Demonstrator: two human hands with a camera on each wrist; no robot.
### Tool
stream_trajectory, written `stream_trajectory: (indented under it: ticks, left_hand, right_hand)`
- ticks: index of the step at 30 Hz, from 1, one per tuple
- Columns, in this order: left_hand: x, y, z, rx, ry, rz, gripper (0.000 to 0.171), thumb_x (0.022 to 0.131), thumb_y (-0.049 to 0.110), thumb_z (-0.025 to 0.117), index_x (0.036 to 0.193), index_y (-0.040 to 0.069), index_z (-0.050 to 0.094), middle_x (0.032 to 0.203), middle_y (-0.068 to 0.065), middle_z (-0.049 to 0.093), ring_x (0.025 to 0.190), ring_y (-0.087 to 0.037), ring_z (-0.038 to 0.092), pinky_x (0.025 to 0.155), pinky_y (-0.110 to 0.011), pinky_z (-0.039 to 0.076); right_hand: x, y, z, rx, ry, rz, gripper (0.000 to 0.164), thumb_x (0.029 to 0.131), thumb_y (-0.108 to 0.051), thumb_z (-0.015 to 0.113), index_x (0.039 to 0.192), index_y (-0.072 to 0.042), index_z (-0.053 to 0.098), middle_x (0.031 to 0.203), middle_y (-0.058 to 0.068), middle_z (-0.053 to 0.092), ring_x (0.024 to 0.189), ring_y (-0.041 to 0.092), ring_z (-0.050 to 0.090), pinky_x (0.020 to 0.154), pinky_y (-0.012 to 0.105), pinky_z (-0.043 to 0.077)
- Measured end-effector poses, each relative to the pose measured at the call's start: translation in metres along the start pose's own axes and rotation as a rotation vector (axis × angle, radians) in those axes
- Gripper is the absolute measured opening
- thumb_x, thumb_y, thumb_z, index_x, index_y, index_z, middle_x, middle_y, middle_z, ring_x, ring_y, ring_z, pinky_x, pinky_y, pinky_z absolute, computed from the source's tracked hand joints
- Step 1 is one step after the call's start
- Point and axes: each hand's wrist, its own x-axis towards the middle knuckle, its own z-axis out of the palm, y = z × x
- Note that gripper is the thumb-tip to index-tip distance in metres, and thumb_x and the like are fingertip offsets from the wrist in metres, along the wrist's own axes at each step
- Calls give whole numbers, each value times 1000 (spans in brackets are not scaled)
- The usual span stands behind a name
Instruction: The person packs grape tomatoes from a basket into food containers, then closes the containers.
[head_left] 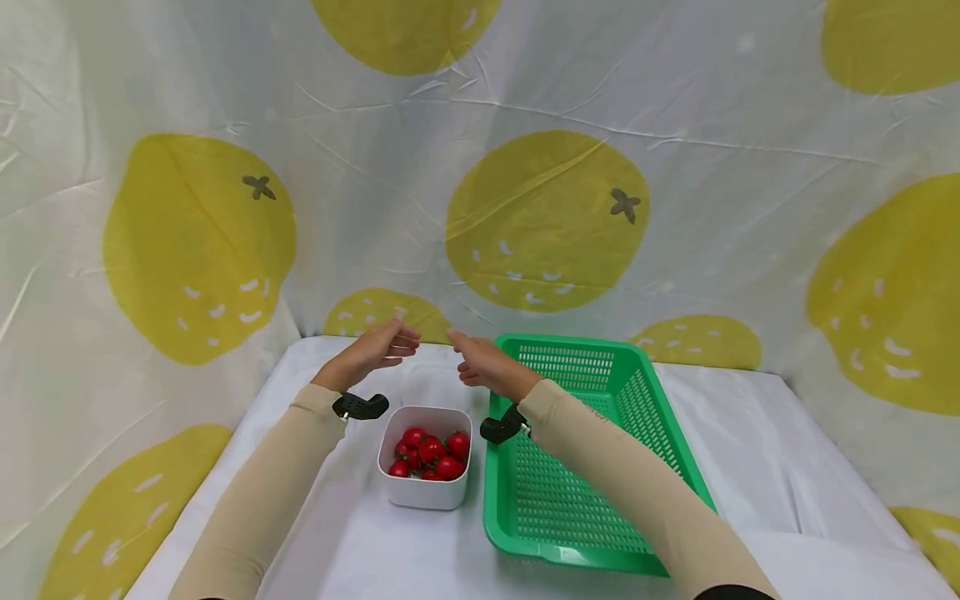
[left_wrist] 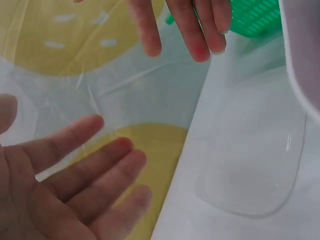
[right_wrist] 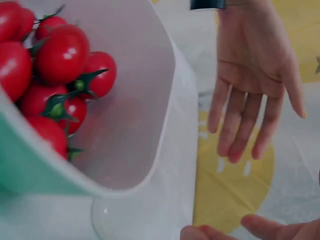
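Both hands hover in the air beyond a white square container (head_left: 427, 497), palms turned toward each other and apart. My left hand (head_left: 378, 348) has its fingers extended and holds nothing, as the left wrist view also shows. Across from it, my right hand (head_left: 483, 364) is likewise empty, its fingers loosely straight near the far left corner of a green basket (head_left: 498, 517). Small red tomatoes (head_left: 431, 450) with green stems lie inside the container. Behind it a clear plastic lid (left_wrist: 250, 175) with rounded corners lies flat on the white cloth.
The green perforated basket stands right of the container, its bottom partly hidden by the right forearm. A white cloth (head_left: 345, 550) covers the table. Around the back and sides hangs a white curtain (head_left: 360, 192) with yellow fruit prints.
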Motion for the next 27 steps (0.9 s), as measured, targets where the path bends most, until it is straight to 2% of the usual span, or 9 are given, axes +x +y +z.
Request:
stream_trajectory:
  ticks: [2, 4, 7, 8, 10, 11, 12, 17, 27]
  left_hand:
    - [5, -3, 1, 21, -3, -65, 72, 103, 52, 19, 136, -7, 45, 138, -29, 47, 130, -41, 44, 110, -50, 32]
    - [9, -8, 2, 38, -7, -131, 72, 103, 51, 17, 138, -6, 44, 139, -30, 46, 129, -40, 45, 110, -50, 32]
    - [13, -15, 3, 65, -20, -211, 71, 103, 51, 17, 140, -5, 42, 138, -30, 46, 128, -40, 47, 108, -50, 35]
    - [14, -17, 3, 70, -24, -231, 71, 103, 52, 18, 140, -4, 42, 137, -30, 47, 127, -40, 47, 107, -49, 36]
    - [15, -20, 4, 91, -20, -263, 72, 102, 54, 20, 140, -3, 43, 134, -29, 49, 123, -39, 51, 105, -49, 39]
    - [16, -22, 4, 96, -16, -275, 72, 102, 54, 21, 139, -3, 44, 132, -29, 50, 121, -39, 52, 103, -48, 41]
    - [16, -24, 4, 103, -13, -286, 71, 102, 54, 21, 138, -3, 45, 131, -29, 50, 118, -39, 53, 102, -48, 42]
    - [17, -31, 6, 99, 11, -319, 71, 102, 54, 23, 135, -4, 49, 125, -29, 50, 109, -38, 54, 96, -47, 46]
    - [20, -36, 3, 70, 2, -327, 73, 101, 55, 26, 136, -5, 46, 128, -31, 48, 116, -41, 52, 88, -47, 52]
  right_hand:
    - [6, 1, 2, 31, -16, 21, 67, 99, -53, 43, 142, -1, 40, 97, 17, 50, 82, 24, 52, 86, 32, 49]
    - [11, 1, 4, 62, -29, 41, 67, 99, -53, 42, 144, -3, 36, 83, 9, 34, 67, 18, 31, 70, 27, 37]
    - [16, 2, 7, 127, -43, 70, 72, 100, -51, 41, 151, -4, 22, 99, 17, 45, 80, 22, 47, 83, 30, 40]
    - [18, 2, 7, 131, -38, 84, 74, 100, -51, 41, 153, -5, 17, 121, 24, 45, 105, 31, 52, 99, 36, 39]
    - [20, 2, 9, 126, -30, 104, 77, 100, -51, 40, 155, -6, 9, 154, 26, 15, 141, 44, 20, 114, 53, 20]
    - [22, 2, 10, 112, -24, 112, 78, 100, -52, 39, 155, -6, 6, 158, 23, 3, 143, 45, 5, 113, 59, 14]
    - [24, 2, 10, 91, -20, 118, 78, 100, -52, 38, 155, -6, 7, 159, 21, 4, 144, 45, 4, 112, 61, 13]
    - [32, 4, 13, -7, 0, 131, 77, 100, -55, 34, 155, -5, 12, 159, 17, 11, 143, 44, 10, 111, 63, 16]
    - [35, 8, 18, -76, -6, 131, 70, 101, -52, 31, 154, -7, 19, 159, 16, 14, 144, 39, 13, 108, 68, 18]
